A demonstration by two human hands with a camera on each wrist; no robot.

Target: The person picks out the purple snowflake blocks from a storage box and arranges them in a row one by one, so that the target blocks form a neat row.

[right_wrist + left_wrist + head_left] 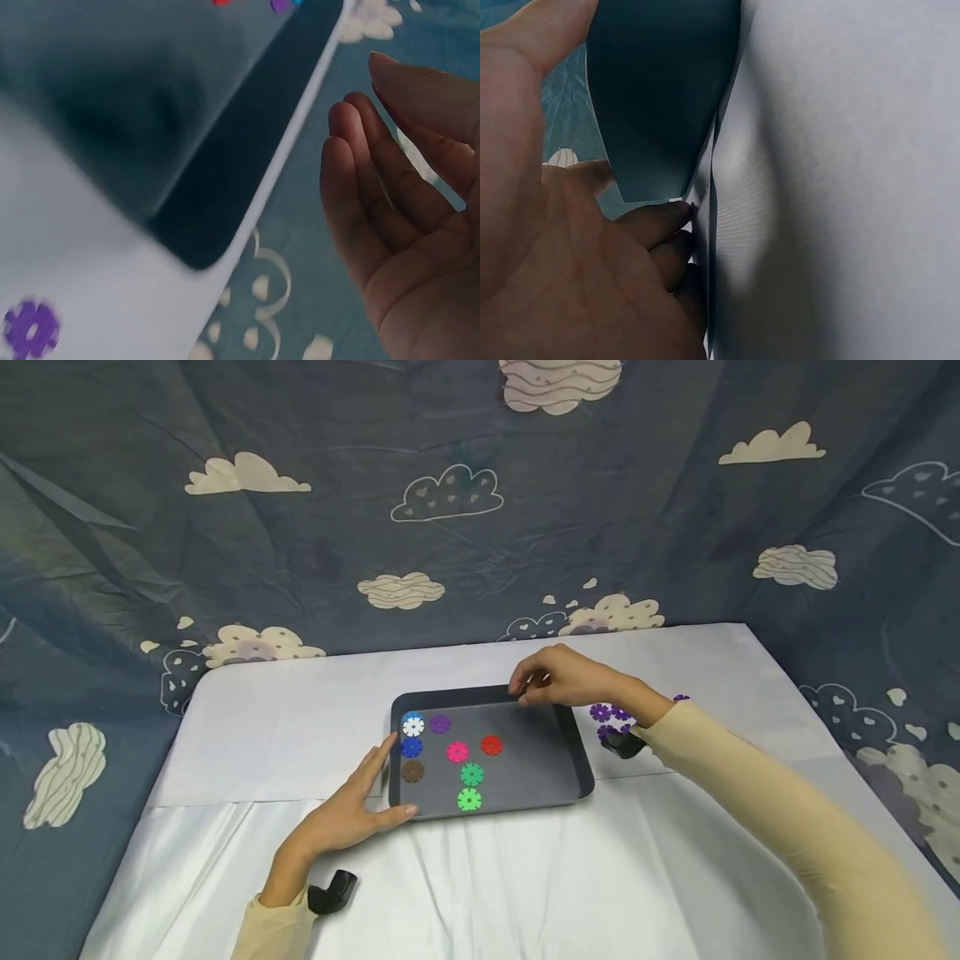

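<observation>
A dark grey tray (525,768) lies on the white cloth. Notched plastic discs lie on its left half: white (413,727) over a light blue one, purple (440,724), blue (411,747), brown (412,772), pink (457,752), red (491,745), green (472,774) and light green (469,799). My left hand (341,814) touches the tray's near left corner, thumb along the front rim, forefinger along the left side. Above the tray's far rim hovers my right hand (562,677), fingers loosely bent. In the right wrist view, nothing shows between its thumb and fingers (341,165).
Several purple notched discs (600,712) lie on the cloth right of the tray, partly hidden by the right wrist's black camera (624,743). Another black camera (333,893) sits at the left wrist. A dark curtain with cloud prints (450,552) hangs behind the table.
</observation>
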